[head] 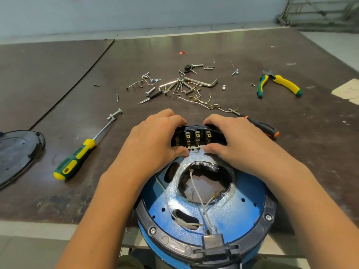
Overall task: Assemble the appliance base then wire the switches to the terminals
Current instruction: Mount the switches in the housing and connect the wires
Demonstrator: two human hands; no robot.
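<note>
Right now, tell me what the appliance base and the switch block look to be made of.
Appliance base: likely painted metal, glossy speckled blue, with punched holes. Switch block: seemingly black moulded plastic, matte, carrying brass-coloured metal terminals; both hands grip it.

soft even daylight, sharp centre, wide-angle bowing at edges

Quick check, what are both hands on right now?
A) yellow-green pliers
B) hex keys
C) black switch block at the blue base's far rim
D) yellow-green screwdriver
C: the left hand and right hand grip the black switch block from either side; the tools lie untouched.
</note>
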